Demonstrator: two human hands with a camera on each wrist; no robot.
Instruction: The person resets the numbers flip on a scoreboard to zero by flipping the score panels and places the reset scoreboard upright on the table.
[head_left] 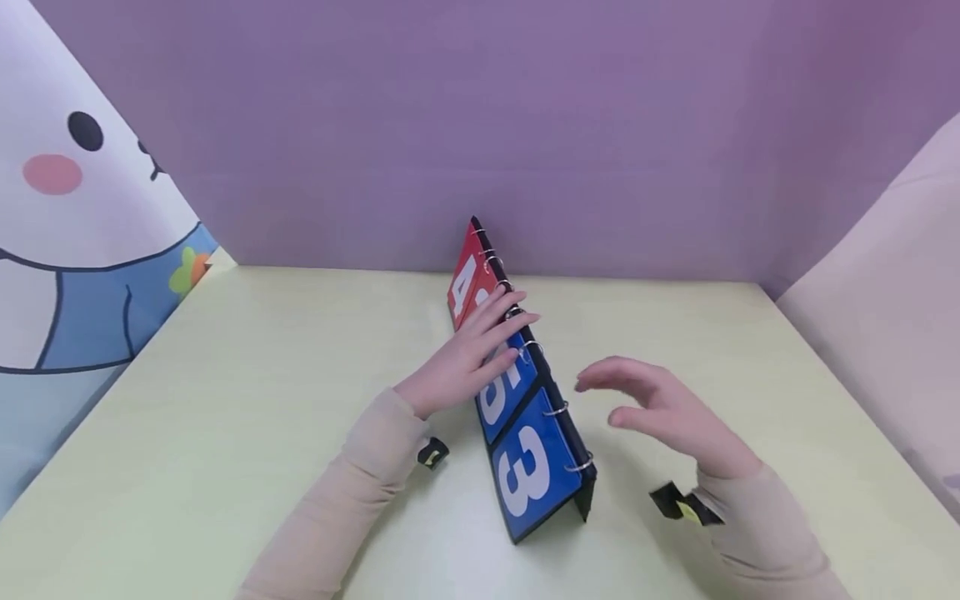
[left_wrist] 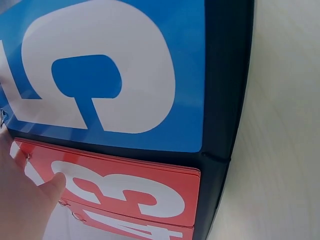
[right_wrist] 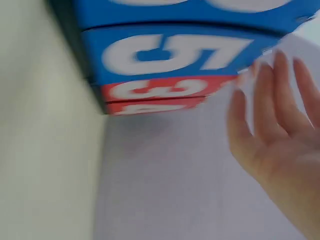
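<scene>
A tent-shaped flip scoreboard (head_left: pixel 543 458) stands on the table with its ridge running away from me. Its near side carries blue number cards (left_wrist: pixel 190 100) and its far side red ones (left_wrist: pixel 190 182), all hung on metal rings along the black top edge. My left hand (head_left: pixel 468 358) rests on it about midway, fingers spread and reaching over the ridge. The left thumb lies by the red cards in the left wrist view. To the right of the scoreboard my right hand (head_left: pixel 667 412) hovers apart from it, fingers gently bent and holding nothing.
The pale yellow table (head_left: pixel 225 400) extends on both sides of the scoreboard. A purple backdrop (head_left: pixel 487 125) rises behind it. On the left is a panel with a cartoon print (head_left: pixel 90 233), on the right a pale panel (head_left: pixel 892 283).
</scene>
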